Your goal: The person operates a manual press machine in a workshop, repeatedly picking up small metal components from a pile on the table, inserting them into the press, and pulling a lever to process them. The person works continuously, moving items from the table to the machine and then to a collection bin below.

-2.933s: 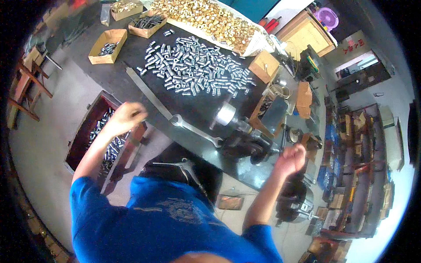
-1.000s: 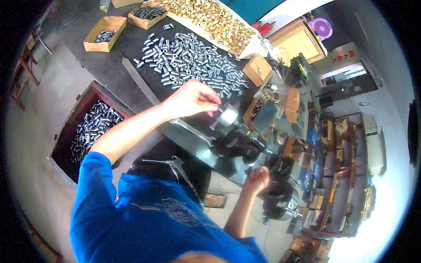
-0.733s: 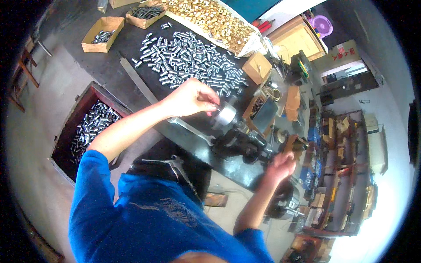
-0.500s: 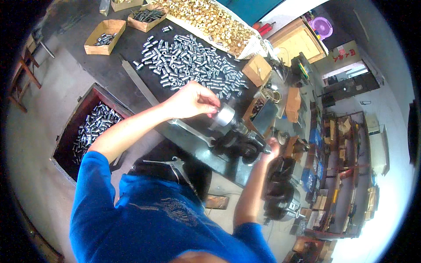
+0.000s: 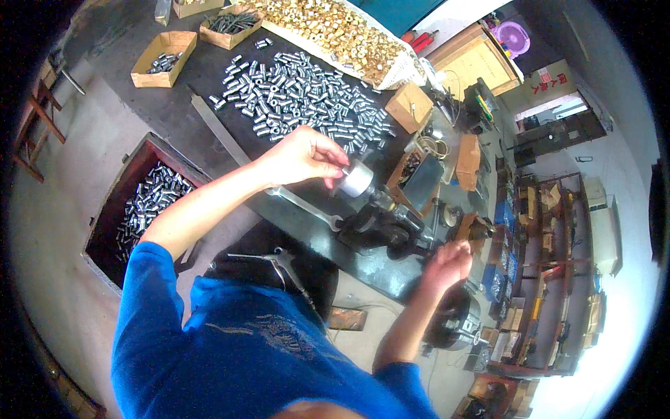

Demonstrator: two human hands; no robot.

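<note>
One hand (image 5: pixel 305 158), the left, pinches together at the silver cylinder (image 5: pixel 359 180); the right hand (image 5: pixel 449 265) curls, hold unclear.

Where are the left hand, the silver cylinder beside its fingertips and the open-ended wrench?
Left hand (image 5: pixel 302 160): head view, middle of the hand.
Silver cylinder (image 5: pixel 358 180): head view, on its bright curved side.
Open-ended wrench (image 5: pixel 306 205): head view, middle of its shaft.
</note>
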